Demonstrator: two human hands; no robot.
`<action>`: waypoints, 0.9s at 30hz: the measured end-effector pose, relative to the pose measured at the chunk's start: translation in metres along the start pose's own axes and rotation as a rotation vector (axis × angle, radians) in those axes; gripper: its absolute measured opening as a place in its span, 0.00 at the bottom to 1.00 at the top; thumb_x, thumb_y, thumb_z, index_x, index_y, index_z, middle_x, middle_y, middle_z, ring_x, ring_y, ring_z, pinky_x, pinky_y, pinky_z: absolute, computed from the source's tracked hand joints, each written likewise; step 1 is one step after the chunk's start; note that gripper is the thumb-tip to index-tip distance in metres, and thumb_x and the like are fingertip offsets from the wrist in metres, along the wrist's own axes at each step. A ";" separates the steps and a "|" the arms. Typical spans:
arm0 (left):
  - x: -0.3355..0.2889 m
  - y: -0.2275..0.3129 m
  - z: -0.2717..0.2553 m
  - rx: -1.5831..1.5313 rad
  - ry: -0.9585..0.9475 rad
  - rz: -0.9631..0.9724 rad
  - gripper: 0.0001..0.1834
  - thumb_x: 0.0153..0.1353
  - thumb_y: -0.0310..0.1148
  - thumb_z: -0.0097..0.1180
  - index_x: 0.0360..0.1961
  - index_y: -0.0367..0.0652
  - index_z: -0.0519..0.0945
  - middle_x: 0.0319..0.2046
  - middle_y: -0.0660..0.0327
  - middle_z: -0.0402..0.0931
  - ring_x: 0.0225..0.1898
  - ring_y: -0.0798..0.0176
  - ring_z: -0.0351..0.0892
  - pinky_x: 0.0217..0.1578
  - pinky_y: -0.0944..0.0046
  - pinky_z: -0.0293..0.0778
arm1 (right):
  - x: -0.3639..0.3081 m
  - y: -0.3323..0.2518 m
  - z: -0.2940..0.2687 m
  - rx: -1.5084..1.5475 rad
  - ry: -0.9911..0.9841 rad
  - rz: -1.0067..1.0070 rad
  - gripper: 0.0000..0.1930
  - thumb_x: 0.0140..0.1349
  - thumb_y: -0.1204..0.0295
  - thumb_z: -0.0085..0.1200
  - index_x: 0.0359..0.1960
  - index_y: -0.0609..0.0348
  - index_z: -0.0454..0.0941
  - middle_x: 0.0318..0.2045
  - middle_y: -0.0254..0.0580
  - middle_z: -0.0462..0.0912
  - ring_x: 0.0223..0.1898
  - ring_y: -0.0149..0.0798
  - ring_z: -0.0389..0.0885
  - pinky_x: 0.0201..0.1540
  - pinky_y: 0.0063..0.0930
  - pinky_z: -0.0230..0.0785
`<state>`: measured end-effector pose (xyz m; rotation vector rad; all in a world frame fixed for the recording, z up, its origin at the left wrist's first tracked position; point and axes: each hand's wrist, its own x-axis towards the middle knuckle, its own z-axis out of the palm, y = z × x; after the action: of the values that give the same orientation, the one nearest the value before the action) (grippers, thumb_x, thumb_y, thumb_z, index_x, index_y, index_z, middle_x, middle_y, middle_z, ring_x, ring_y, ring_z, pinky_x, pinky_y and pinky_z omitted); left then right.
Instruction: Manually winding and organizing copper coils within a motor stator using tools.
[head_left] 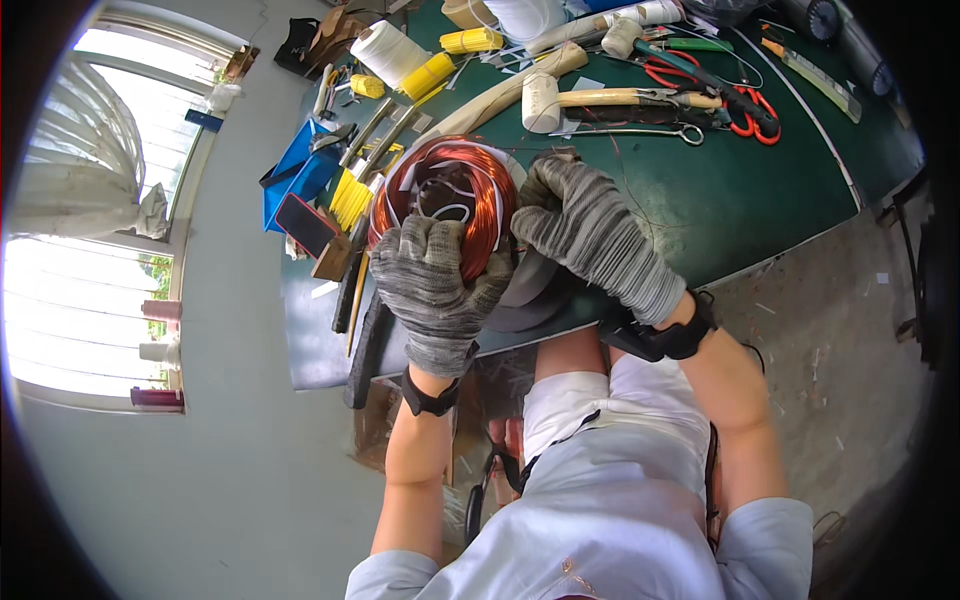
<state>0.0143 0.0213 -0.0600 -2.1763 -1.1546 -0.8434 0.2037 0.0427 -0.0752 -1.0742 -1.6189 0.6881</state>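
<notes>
A motor stator with copper windings (490,180) and white insulation strips between its coils stands at the front of the green table. My left hand (428,280), in a grey striped knit glove, grips the near left of the windings, its fingers curled over the rim into the opening. Just right of the coils is my gloved right hand (590,215), its fingers bent and closed. Whatever is in those fingers is hidden, though a small dark bit shows at their tips. Thin wire trails on the table beyond this hand. Below the coils, a grey round metal body (530,295) shows between my hands.
A white-headed mallet (541,103), red-handled scissors (755,115) and a metal rod with a ring end (692,134) lie beyond. At the left are a blue bin (298,175), a phone (306,224), yellow strip bundles (352,200) and a black bar (370,350). White thread spools (390,55) stand farther back.
</notes>
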 end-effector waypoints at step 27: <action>-0.003 -0.002 0.002 0.011 0.041 -0.003 0.25 0.40 0.39 0.71 0.41 0.46 0.76 0.39 0.53 0.74 0.42 0.45 0.73 0.46 0.48 0.68 | 0.031 0.006 -0.034 0.110 -0.352 0.130 0.13 0.56 0.65 0.61 0.33 0.64 0.78 0.28 0.48 0.79 0.32 0.44 0.77 0.38 0.32 0.71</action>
<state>0.0121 0.0224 -0.0634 -2.1386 -1.1404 -0.8773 0.2353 0.0704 -0.0561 -1.0251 -1.7930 1.0892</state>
